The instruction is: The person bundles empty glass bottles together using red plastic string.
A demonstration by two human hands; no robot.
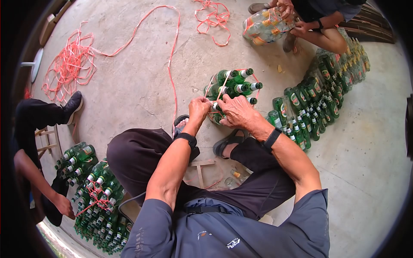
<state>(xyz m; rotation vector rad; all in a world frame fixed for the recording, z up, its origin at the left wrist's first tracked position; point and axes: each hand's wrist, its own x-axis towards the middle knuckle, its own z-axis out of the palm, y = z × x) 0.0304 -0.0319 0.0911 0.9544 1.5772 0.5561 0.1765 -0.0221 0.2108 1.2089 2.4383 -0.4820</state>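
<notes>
In front of me on the concrete floor stands a cluster of green glass bottles (241, 89), their necks tilted toward the right. Pink plastic string (222, 84) runs around and across the cluster. My left hand (200, 109) is at its near left side, thumb and fingers pinched on the string. My right hand (239, 112) lies over the near bottles with fingers curled, its thumb and index fingertip closed on the string close to the left hand. The palm hides some of the bottles.
A loose string heap (71, 66) lies at left, and a second tangle (213, 19) at the top. Rows of green bottles (307, 103) stand at right; more bottles (101, 202) fill the lower left. One co-worker's hand (301, 29) is by clear bottles (264, 26); another's hand (64, 206) pulls string.
</notes>
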